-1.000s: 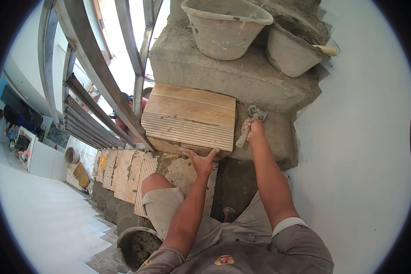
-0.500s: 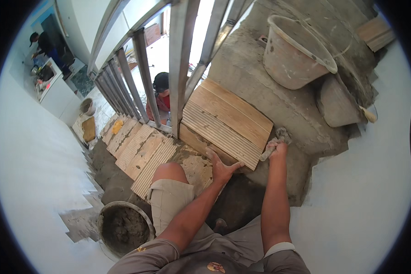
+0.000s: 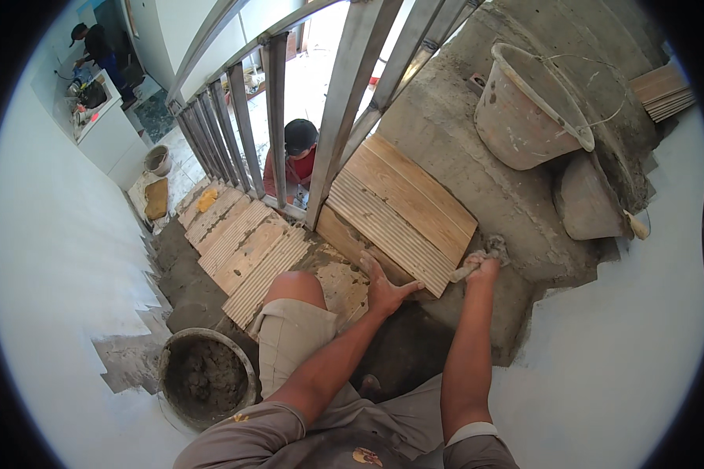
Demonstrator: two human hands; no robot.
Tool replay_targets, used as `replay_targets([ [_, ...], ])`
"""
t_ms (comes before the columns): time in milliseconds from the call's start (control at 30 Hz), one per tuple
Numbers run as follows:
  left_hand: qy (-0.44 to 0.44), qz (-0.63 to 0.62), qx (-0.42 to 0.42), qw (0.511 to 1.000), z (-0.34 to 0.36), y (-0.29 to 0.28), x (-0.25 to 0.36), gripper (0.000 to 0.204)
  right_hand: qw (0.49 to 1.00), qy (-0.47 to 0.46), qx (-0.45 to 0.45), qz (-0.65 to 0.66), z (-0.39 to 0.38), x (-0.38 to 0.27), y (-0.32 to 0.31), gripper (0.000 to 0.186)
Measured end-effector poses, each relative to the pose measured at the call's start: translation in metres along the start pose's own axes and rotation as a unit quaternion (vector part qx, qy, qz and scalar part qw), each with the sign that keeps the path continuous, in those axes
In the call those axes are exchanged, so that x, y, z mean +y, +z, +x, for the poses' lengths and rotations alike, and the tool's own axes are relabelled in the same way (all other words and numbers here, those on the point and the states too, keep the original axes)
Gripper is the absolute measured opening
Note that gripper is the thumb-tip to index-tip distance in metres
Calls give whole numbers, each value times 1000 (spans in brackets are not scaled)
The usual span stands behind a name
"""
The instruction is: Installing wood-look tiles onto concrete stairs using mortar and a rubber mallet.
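Observation:
My left hand (image 3: 386, 295) is spread against the stair step, its fingers by the upright wood-look riser tile (image 3: 352, 236) and its thumb at the front edge of the tread tile (image 3: 414, 207). That tread tile has wood-look planks and a ridged front strip. My right hand (image 3: 483, 268) is closed around a mortar-caked hand tool (image 3: 495, 248), just off the tread tile's right corner. The tool's pale handle end points at the tile; its grey head is blurred, so its exact kind is unclear. Lower tiled steps (image 3: 246, 254) descend to the left.
A metal railing (image 3: 276, 117) runs along the far side, with a person in a cap (image 3: 297, 148) behind it. Buckets (image 3: 524, 125) stand on the rough steps at right. A mortar bucket (image 3: 209, 379) sits at lower left. Another person (image 3: 98, 51) is far left.
The view has shifted slightly, so the scene sits a little further right. My right hand and the tool have moved slightly. My left hand stays at the step. The person behind the railing has bent their head.

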State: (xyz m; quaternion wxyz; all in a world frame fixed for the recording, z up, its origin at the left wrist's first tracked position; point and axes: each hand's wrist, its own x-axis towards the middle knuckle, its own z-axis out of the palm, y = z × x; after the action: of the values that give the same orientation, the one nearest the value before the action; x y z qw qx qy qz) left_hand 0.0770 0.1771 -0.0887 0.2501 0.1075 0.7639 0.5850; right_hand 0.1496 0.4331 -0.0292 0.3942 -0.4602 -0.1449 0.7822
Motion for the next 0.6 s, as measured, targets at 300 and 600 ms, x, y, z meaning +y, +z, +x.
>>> replay_targets([
  [300, 10, 7, 1, 1000, 2, 13, 7, 161, 994, 59, -95, -15, -9, -30, -4, 37],
  [600, -48, 0, -24, 999, -1, -5, 7, 166, 887, -80, 101, -444, -44, -82, -119, 36],
])
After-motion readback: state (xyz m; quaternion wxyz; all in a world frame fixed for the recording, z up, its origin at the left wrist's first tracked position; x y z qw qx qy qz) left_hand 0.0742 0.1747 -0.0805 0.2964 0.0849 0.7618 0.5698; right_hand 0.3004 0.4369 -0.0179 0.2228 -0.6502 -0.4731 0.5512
